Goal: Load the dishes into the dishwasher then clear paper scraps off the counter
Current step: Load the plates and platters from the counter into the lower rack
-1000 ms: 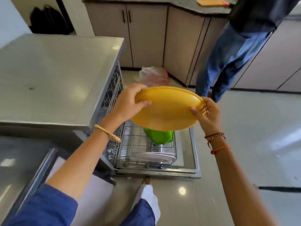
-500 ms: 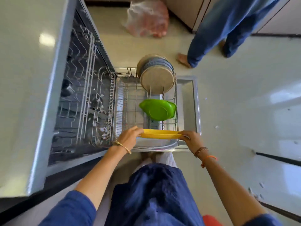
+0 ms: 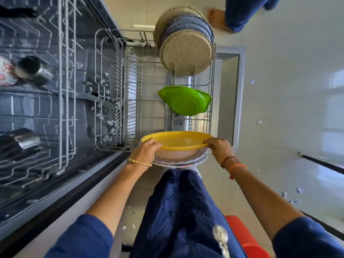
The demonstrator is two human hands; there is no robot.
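Observation:
I look straight down on the pulled-out lower dishwasher rack (image 3: 119,86). A yellow plate (image 3: 178,139) stands nearly on edge at the rack's near end. My left hand (image 3: 146,150) grips its left rim and my right hand (image 3: 219,148) grips its right rim. Right behind it, toward me, stand white patterned plates (image 3: 182,159). Further along the rack a green dish (image 3: 185,101) stands on edge, and beyond it several beige and blue plates (image 3: 186,53).
The upper rack (image 3: 37,108) at the left holds steel cups (image 3: 20,142) and a patterned cup (image 3: 7,73). The open dishwasher door (image 3: 232,90) lies under the lower rack. Another person's bare foot (image 3: 217,19) stands on the floor beyond. Small paper scraps (image 3: 290,197) lie on the tiles.
I have bent over the dishwasher and brought the yellow plate down from chest height into the near end of the lower rack, turning it from flat to nearly on edge.

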